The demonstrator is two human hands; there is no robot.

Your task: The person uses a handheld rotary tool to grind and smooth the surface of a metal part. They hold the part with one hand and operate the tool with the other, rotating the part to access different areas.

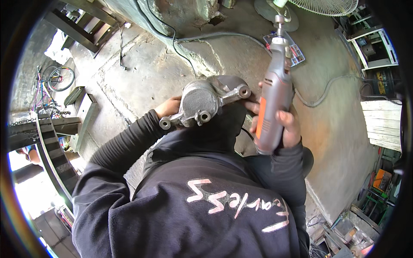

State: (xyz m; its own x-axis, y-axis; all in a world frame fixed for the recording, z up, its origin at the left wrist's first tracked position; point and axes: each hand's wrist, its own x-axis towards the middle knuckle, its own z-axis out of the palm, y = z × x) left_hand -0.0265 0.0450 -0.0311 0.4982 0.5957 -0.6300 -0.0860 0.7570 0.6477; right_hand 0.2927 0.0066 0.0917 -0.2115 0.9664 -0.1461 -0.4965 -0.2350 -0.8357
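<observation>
1. In the head view, the grey metal casting (pixel 199 104) is held up just off centre toward 12 o'clock, its round flat face turned to the camera and its lugs spread at 2, 6 and 8 o'clock.
2. The casting's 9 o'clock edge is clasped by the left hand (pixel 168 107); the fingers are mostly hidden behind it.
3. The rotary power tool (pixel 272 114) is seen beside it toward 1 o'clock, its nose pointed to 12; its body is wrapped by the right hand (pixel 291 132).
4. The casting is judged stiff and fairly heavy, possibly slippery if oily; it is best gripped round the thick body, not by one lug.
5. The tool is judged rigid and moderately heavy, best held by its body, clear of the nose.
</observation>
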